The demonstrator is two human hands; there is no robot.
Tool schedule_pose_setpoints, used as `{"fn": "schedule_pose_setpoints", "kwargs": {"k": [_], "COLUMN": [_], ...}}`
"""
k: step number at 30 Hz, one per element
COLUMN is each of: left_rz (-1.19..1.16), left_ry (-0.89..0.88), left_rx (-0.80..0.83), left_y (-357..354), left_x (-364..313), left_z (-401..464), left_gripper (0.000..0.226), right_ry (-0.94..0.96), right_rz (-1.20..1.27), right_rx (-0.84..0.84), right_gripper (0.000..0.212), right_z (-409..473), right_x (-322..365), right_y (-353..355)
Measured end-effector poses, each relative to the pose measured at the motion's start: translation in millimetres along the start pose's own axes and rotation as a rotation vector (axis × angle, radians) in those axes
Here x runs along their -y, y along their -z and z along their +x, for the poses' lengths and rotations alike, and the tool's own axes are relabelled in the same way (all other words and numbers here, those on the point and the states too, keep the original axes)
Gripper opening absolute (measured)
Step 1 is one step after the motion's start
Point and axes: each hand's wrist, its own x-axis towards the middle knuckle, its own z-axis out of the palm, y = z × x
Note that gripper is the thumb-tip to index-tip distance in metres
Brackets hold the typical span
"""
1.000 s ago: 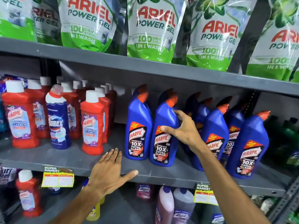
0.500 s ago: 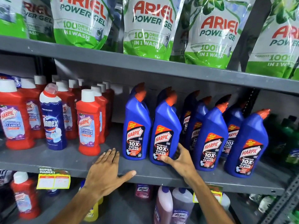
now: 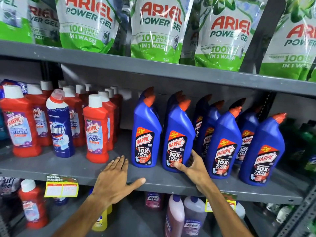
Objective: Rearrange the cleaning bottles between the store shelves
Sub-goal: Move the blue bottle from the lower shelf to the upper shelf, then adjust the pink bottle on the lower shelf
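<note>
Gripping low on the second blue bottle (image 3: 177, 139), the right hand (image 3: 193, 170) has its thumb across the label front and its fingers (image 3: 190, 159) wrapped behind. That bottle stands upright on the middle shelf (image 3: 71, 170), long axis vertical, directly ahead of the palm. The left hand (image 3: 116, 182) lies flat on the shelf edge, fingers spread, touching no bottle.
</note>
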Motion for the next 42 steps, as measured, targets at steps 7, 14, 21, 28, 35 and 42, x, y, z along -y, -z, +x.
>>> {"fn": "schedule_pose_setpoints", "kwargs": {"k": [7, 14, 21, 28, 35, 42], "left_rz": [-0.017, -0.045, -0.072, -0.049, -0.191, -0.126], "left_ry": [0.003, 0.006, 0.005, -0.054, -0.318, -0.22], "left_rx": [0.015, 0.023, 0.035, -0.179, -0.307, 0.15], "left_y": [3.8, 6.0, 5.7, 5.1, -107.4, -191.9], "left_x": [-1.0, -1.9, -1.1, -9.0, -25.9, -13.3], "left_z": [-0.9, -1.3, -0.5, -22.1, -107.9, -127.8], "left_gripper": [0.141, 0.142, 0.139, 0.114, 0.085, 0.099], "right_ry": [-0.008, -0.003, -0.011, 0.236, 0.481, -0.036], "right_rz": [0.002, 0.018, 0.025, -0.168, -0.371, -0.247], "right_rx": [-0.019, 0.014, -0.01, -0.32, -0.493, -0.374], "right_gripper": [0.072, 0.072, 0.085, 0.081, 0.028, 0.048], "right_z": [-1.3, -1.5, -2.7, -54.5, -153.6, -188.2], "right_x": [1.4, 3.1, 3.4, 3.0, -90.7, -173.9], "right_y": [-1.2, 1.5, 2.8, -8.0, -38.0, -69.6]}}
